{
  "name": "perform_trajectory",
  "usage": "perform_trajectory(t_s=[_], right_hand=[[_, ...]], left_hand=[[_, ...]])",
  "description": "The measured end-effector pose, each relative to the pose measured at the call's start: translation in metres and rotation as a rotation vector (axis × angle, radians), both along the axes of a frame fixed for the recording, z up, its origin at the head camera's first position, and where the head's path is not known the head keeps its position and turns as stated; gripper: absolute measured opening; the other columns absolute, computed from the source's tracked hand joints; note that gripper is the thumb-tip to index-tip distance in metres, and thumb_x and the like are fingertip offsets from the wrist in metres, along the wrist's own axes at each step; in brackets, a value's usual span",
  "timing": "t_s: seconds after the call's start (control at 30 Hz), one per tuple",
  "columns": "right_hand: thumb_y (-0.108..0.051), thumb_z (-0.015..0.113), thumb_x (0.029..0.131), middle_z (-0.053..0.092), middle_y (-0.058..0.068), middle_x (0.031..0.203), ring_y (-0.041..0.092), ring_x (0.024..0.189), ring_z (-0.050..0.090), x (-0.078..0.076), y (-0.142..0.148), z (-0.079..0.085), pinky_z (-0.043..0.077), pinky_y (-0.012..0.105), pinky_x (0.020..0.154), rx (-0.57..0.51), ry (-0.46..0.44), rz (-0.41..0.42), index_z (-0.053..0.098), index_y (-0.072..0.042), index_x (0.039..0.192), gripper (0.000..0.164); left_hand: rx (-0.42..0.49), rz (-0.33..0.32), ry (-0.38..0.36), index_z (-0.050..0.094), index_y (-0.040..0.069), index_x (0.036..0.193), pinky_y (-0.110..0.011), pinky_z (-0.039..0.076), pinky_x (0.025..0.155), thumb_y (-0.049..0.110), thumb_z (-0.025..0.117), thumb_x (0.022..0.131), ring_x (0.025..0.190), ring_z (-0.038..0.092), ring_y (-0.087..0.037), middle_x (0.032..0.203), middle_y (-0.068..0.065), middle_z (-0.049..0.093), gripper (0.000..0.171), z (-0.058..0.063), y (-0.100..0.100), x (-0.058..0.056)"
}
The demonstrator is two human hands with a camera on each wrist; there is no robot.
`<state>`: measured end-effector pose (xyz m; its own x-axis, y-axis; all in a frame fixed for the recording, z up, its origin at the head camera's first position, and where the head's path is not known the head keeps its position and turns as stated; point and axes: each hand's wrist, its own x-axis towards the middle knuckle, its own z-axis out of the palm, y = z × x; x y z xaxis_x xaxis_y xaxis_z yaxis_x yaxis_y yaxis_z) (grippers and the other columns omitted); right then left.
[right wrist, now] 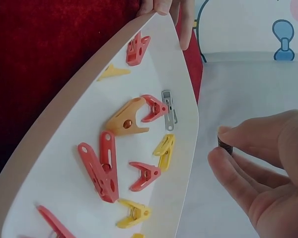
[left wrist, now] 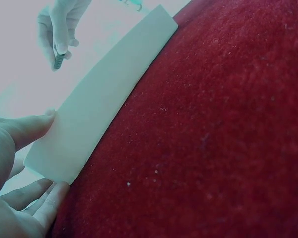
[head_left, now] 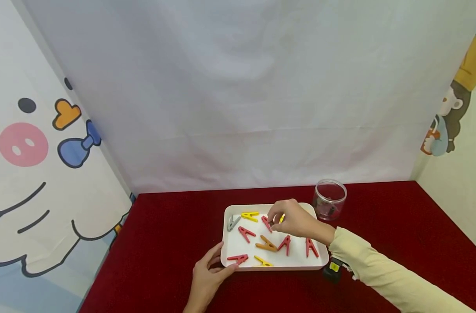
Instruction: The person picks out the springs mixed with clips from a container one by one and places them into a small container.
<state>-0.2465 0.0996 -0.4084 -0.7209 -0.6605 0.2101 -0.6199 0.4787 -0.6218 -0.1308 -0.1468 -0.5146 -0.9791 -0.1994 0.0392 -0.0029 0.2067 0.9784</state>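
Observation:
My left hand (head_left: 207, 274) grips the near left corner of a white tray (head_left: 277, 268), thumb at the rim and fingers around the outside wall. Over the tray, my right hand (head_left: 294, 219) pinches a small dark ridged piece (right wrist: 225, 146) between thumb and fingertips; I cannot tell what kind it is. Clothespins lie spread on the tray floor: several red ones (right wrist: 100, 173), some yellow ones (head_left: 249, 216), an orange one (head_left: 266, 244) and a grey one (head_left: 233, 223). The right hand partly hides the ones at the tray's far right.
Behind the tray's right end stands a clear round jar (head_left: 330, 200) with some dark bits inside. A dark red cloth (head_left: 167, 226) covers the table. A pale curtain (head_left: 242, 108) hangs behind it, and printed cartoon panels (head_left: 34, 174) flank both sides.

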Motion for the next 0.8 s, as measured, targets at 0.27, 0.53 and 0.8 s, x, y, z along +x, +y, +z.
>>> perform_trajectory(t_s=[0.27,0.53,0.8], right_hand=[[0.001,0.076,0.075,0.065,0.000,0.081,0.006,0.067,0.061,-0.003,0.012,0.001,0.050,0.022,0.056,-0.005,0.005,-0.013,0.069,-0.010,0.081,0.014],[0.002,0.074,0.077,0.065,0.001,0.084,0.008,0.069,0.061,-0.007,0.027,0.002,0.050,0.023,0.058,0.006,0.038,-0.021,0.069,-0.006,0.086,0.013],[0.000,0.074,0.077,0.065,0.000,0.083,0.008,0.070,0.060,-0.012,0.039,0.006,0.049,0.022,0.058,0.056,0.050,-0.079,0.069,-0.008,0.087,0.014]], left_hand=[[0.001,0.005,0.005,0.057,0.012,0.131,-0.027,0.051,0.073,0.017,0.086,0.068,0.101,0.058,-0.023,0.125,-0.010,0.059,0.070,0.001,0.001,0.001],[-0.002,0.008,-0.016,0.057,0.013,0.132,-0.026,0.051,0.073,0.017,0.086,0.069,0.101,0.058,-0.023,0.125,-0.011,0.058,0.069,0.000,0.000,-0.001],[-0.017,0.005,-0.018,0.057,0.010,0.132,-0.025,0.051,0.071,0.015,0.085,0.070,0.100,0.059,-0.024,0.124,-0.015,0.058,0.068,0.002,0.001,0.000]])
